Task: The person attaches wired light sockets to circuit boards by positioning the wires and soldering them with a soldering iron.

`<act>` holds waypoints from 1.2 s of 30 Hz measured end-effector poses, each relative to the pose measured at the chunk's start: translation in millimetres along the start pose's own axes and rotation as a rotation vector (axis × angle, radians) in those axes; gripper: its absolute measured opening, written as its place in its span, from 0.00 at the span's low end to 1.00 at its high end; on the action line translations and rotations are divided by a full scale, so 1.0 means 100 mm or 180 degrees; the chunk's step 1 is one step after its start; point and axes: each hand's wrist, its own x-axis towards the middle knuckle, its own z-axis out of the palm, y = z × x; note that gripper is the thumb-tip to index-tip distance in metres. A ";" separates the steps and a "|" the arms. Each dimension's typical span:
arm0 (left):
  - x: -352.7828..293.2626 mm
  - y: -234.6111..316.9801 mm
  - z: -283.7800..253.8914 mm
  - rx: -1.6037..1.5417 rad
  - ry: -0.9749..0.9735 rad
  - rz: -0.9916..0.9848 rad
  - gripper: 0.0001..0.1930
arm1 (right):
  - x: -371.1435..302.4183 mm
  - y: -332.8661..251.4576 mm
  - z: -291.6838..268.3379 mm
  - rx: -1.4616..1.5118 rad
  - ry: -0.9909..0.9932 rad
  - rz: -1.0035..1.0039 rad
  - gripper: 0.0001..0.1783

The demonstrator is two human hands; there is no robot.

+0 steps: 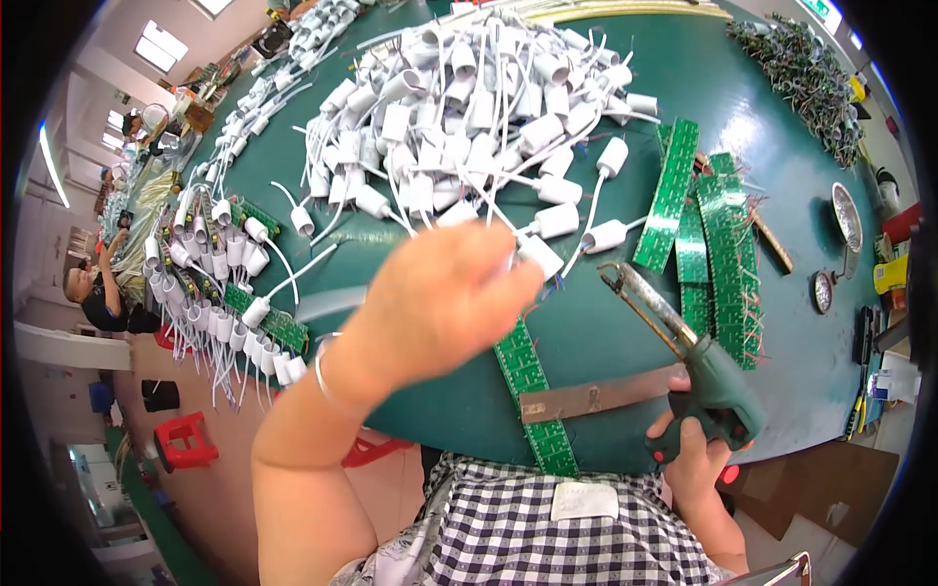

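My left hand (pixel 440 293) is closed above the middle of the table, fingers pinched on a white cylindrical socket (pixel 539 256) with short thin wires at its end. A white cable (pixel 332 303), smeared by motion, trails to the left from behind this hand. My right hand (pixel 696 451) grips a green soldering gun (pixel 728 396), its worn metal tip (pixel 612 278) pointing up and left toward the socket. Below lies a green circuit board strip (pixel 518 356), running down to the table's near edge. A flat brown bar (pixel 598 395) crosses it.
A large heap of white cabled sockets (pixel 469 107) fills the far middle. More sockets joined to boards (pixel 230 254) hang over the left edge. Green board strips (pixel 733 244) lie at right, near metal dishes (pixel 845 217). A person (pixel 107 283) works at far left; a red stool (pixel 186 441) stands below.
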 end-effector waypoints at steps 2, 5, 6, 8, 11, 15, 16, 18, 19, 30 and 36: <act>-0.29 0.33 -0.02 -0.0132 -0.0213 -0.0521 0.15 | -0.02 -0.01 0.02 -0.0031 -0.0047 -0.0002 0.28; -0.71 0.54 0.21 -0.0368 -0.0491 -0.1434 0.13 | 0.01 0.00 0.09 0.0001 -0.0234 0.0064 0.28; -0.79 0.58 0.28 -0.0076 -0.0326 -0.1578 0.11 | 0.02 0.00 0.12 0.0005 -0.0337 0.0133 0.28; -0.93 0.63 0.44 0.0075 0.0008 -0.1896 0.09 | 0.01 -0.01 0.16 -0.0036 -0.0465 0.0181 0.28; -0.93 0.65 0.53 -0.0141 0.0293 -0.2289 0.09 | -0.05 0.01 0.17 -0.0142 -0.0633 0.0260 0.28; -0.91 0.60 0.58 -0.0294 0.0276 -0.2340 0.08 | -0.11 0.07 0.11 -0.0208 -0.0943 0.0149 0.27; -0.90 0.60 0.58 -0.0343 0.0319 -0.2391 0.08 | -0.12 0.07 0.10 -0.0269 -0.1011 0.0211 0.27; -0.88 0.58 0.58 -0.0407 0.0368 -0.2444 0.08 | -0.15 0.08 0.07 -0.0346 -0.1075 0.0275 0.27; -0.87 0.58 0.58 -0.0436 0.0392 -0.2492 0.08 | -0.17 0.10 0.06 -0.0428 -0.1172 0.0263 0.27; -0.80 0.52 0.63 -0.0460 0.0235 -0.2623 0.08 | -0.11 -0.01 0.25 -0.0889 -0.0983 0.0503 0.13; -0.82 0.51 0.64 -0.0521 0.0156 -0.2677 0.08 | -0.11 -0.01 0.24 -0.1406 -0.1156 0.0376 0.12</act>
